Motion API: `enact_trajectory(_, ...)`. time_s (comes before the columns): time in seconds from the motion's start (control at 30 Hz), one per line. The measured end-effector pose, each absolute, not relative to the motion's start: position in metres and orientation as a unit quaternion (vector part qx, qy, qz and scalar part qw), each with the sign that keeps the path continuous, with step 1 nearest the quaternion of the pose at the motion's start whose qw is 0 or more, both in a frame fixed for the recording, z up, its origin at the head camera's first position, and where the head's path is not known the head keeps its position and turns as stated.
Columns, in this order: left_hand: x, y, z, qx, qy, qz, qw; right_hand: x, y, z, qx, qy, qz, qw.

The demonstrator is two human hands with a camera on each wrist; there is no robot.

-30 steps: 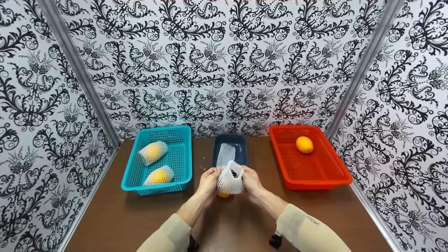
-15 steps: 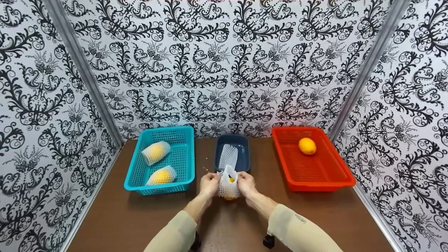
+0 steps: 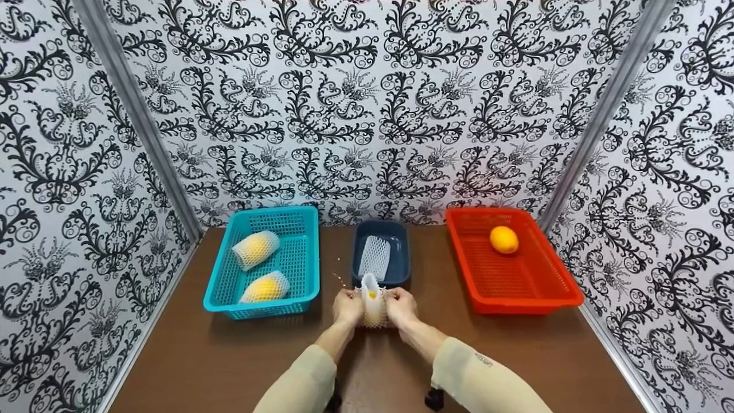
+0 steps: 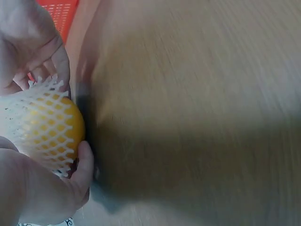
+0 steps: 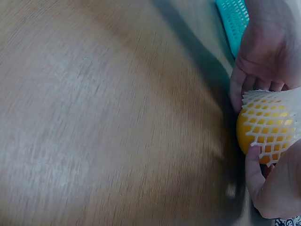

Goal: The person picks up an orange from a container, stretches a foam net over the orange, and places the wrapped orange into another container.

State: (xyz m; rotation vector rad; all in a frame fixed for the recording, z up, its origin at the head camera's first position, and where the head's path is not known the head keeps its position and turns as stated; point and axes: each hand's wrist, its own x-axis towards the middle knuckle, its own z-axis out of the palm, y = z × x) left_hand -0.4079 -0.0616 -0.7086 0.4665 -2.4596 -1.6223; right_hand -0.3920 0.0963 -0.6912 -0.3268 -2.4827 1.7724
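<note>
Presently | left fingers [image 3: 351,296], right fingers [image 3: 394,296] grip one net [image 3: 375,317] round one fruit [image 4: 79,123] | teal basket [image 3: 295,252]: two netted fruits [image 3: 256,249]

White walls [image 3: 367,123], black floral scrollwork all over them, rise ahead and to either side of me; grey metal posts [image 3: 137,115] line both corners behind the brown bench [image 3: 172,361].

The head view looks forward and down from above; both close wrist views share the netted fruit [image 4: 54,126].
</note>
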Motion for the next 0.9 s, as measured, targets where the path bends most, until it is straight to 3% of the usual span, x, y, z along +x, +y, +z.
enact_trajectory(0.2,-0.404,-0.058,-0.703,0.16,-0.828,-0.53,0.089,-0.396,0.1,-0.694,-0.11,-0.831,0.542,0.064)
enact_trajectory(0.43,-0.402,-0.06,-0.701,0.163,-0.815,-0.551,0.071,-0.339,0.091,-0.617,-0.114,-0.799,0.589,0.025)
enact_trajectory(0.53,-0.403,-0.063,-0.704,0.164,-0.805,-0.567,0.063,-0.334,0.091,-0.611,-0.117,-0.786,0.608,0.016)
enact_trajectory(0.73,-0.391,-0.061,-0.692,0.172,-0.777,-0.605,0.035,-0.367,0.106,-0.665,-0.103,-0.802,0.587,0.04)
enact_trajectory(0.9,-0.352,-0.058,-0.646,0.172,-0.715,-0.677,-0.024,-0.395,0.118,-0.712,-0.095,-0.83,0.545,0.079)
